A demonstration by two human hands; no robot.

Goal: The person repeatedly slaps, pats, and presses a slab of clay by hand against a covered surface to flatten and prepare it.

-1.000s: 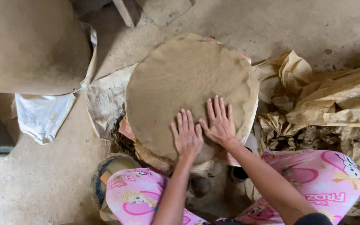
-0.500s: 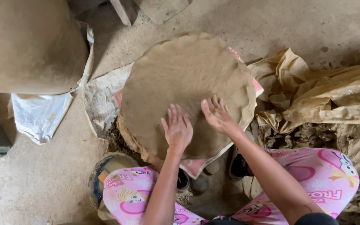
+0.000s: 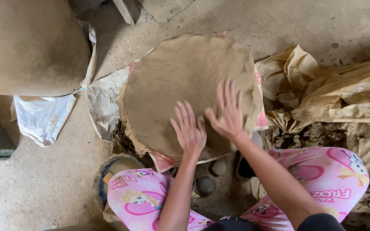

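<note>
Both hands are open with fingers spread: the left hand [image 3: 189, 128] lies flat on the near part of a wide round clay slab [image 3: 185, 85], and the right hand [image 3: 227, 112] hovers blurred just beside it, gripping nothing. Resting on a pink-edged sheet [image 3: 260, 119] on the floor, the slab looks soft, heavy and easily torn, best supported from underneath near its rim.

Both open hands [image 3: 208, 122] on flat clay disc [image 3: 185, 85]
</note>
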